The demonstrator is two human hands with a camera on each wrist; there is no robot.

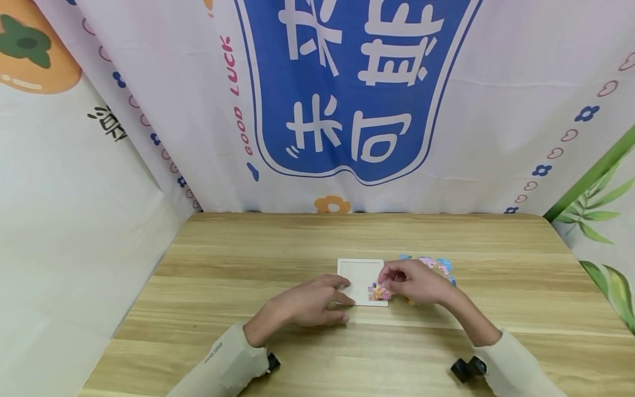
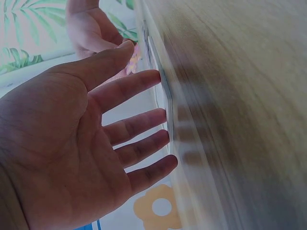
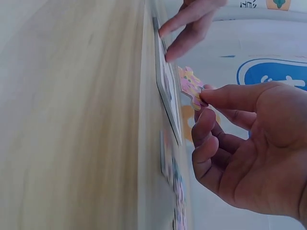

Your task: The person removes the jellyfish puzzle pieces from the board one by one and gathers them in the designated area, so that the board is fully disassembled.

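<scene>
A white square puzzle frame lies flat on the table. Straight, spread fingers of my left hand rest at its left side, and in the left wrist view the fingertips touch the frame's edge. My right hand pinches a pink and yellow jigsaw puzzle piece between thumb and fingers. That piece is over the frame's lower right corner, raised off it in the right wrist view. Whether it is one piece or a few joined together, I cannot tell.
More colourful puzzle pieces lie on the table right of the frame, partly hidden by my right hand. The wooden table ends at a printed curtain behind. Small black devices sit at both wrists.
</scene>
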